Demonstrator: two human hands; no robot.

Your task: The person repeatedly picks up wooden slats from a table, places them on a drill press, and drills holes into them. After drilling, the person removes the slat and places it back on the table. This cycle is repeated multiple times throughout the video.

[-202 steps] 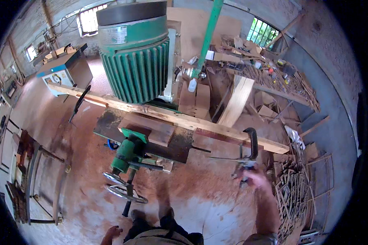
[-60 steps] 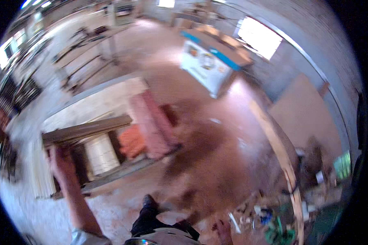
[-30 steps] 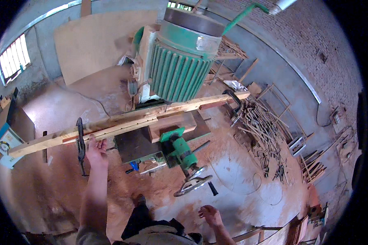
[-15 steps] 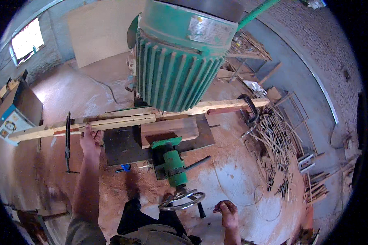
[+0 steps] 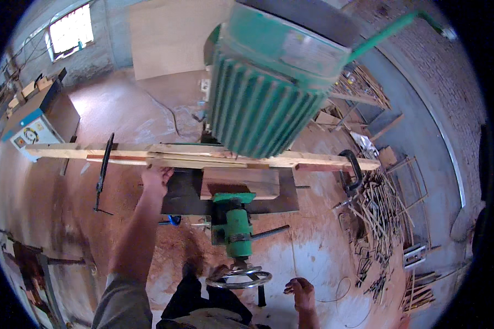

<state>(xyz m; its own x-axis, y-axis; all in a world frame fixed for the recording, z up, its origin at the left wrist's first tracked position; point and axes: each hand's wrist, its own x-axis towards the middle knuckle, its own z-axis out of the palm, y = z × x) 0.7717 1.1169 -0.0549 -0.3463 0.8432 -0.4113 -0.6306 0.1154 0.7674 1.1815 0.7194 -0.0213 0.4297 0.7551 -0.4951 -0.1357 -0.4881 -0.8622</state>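
My left hand [image 5: 157, 178] is closed on the left end of a short pale wooden strip [image 5: 195, 163], which lies along the near side of a long wooden beam [image 5: 66, 151]. Behind the vise of a green machine, a thick wood block [image 5: 241, 182] sits against the green jaw [image 5: 233, 197], just in front of the strip. Black clamps grip the beam: a bar clamp [image 5: 102, 175] left of my left hand and a C-clamp [image 5: 357, 170] toward the right end. My right hand [image 5: 300, 289] hangs low beside the chrome handwheel [image 5: 239, 281], fingers curled; whatever they may hold is hidden.
A large green finned motor [image 5: 269, 104] overhangs the beam. Piled wooden sticks [image 5: 381, 219] cover the floor at right. A control cabinet [image 5: 44, 123] stands at left. A thin cord [image 5: 335, 293] lies on the sawdust-strewn floor.
My left hand and the short strip have slid right along the beam, the strip reaching farther past the block's left edge. The whole view has shifted and tilted slightly. My right hand stays low.
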